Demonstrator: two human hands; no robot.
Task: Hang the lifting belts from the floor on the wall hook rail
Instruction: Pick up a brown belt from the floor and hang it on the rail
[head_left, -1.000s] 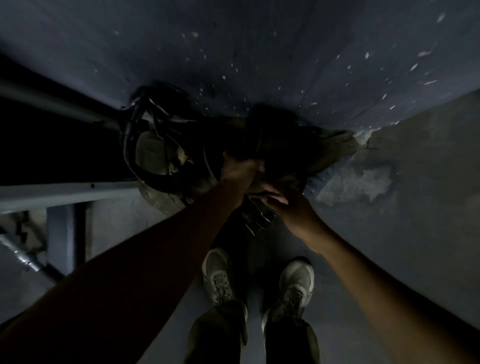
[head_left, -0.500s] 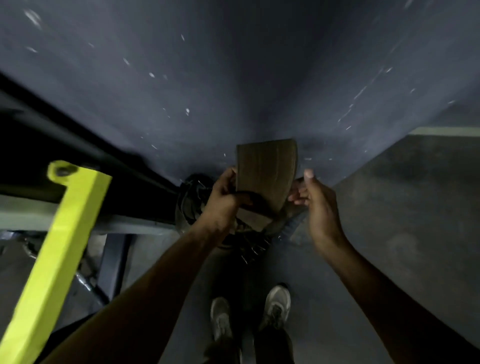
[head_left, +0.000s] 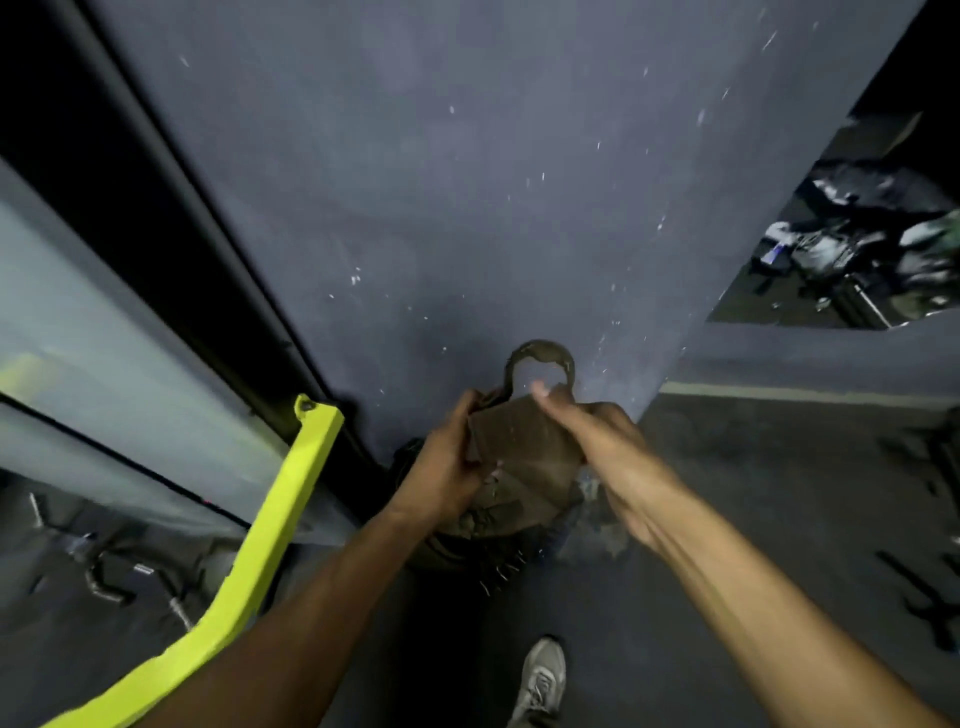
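A worn brown lifting belt (head_left: 524, 457) is held up in front of the dark grey wall (head_left: 441, 208), its narrow strap curling into a loop above the wide panel. My left hand (head_left: 447, 467) grips the belt's left edge. My right hand (head_left: 587, 441) grips its right side, thumb over the top edge. More belts (head_left: 467, 551) lie in a dark heap on the floor below, with metal buckle prongs showing at the heap's front. No hook rail is visible.
A bright yellow machine bar (head_left: 270, 535) slants up at the left beside a grey frame. Metal handles (head_left: 104, 577) lie on the floor at lower left. My shoe (head_left: 540, 680) stands near the bottom. Cluttered gear (head_left: 852, 244) shows in a mirror at right.
The belt has been lifted from the floor heap to in front of the wall. Both hands rose with it and my right hand closed on it. The view tilted upward.
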